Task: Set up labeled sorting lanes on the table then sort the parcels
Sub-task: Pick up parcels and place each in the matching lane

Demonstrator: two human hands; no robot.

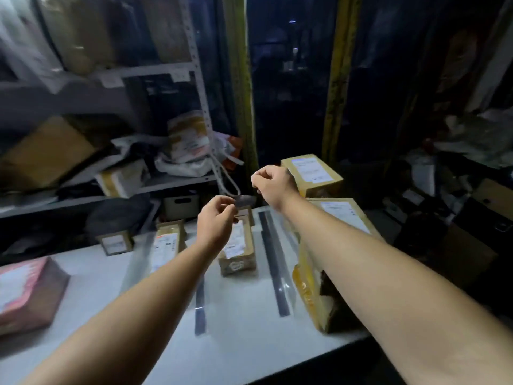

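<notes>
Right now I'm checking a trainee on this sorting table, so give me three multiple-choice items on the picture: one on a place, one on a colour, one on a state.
1. Where does the pink-edged flat parcel lie on the white table?
A. at its left end
B. at its right end
C. between the tape strips

2. What colour is the long tape strip stuck to the table right of the small brown cardboard parcel?
A. yellow
B. black
C. red

3. What is the left hand doing?
A. lying flat on the table
B. pinching a small dark piece of tape in the air
C. gripping a large box

Answers: 1 A, it sits at the left edge of the picture; 2 B, the strip is dark against the white top; 3 B, thumb and finger close on the piece above the parcels, while the right hand is raised beside it.
</notes>
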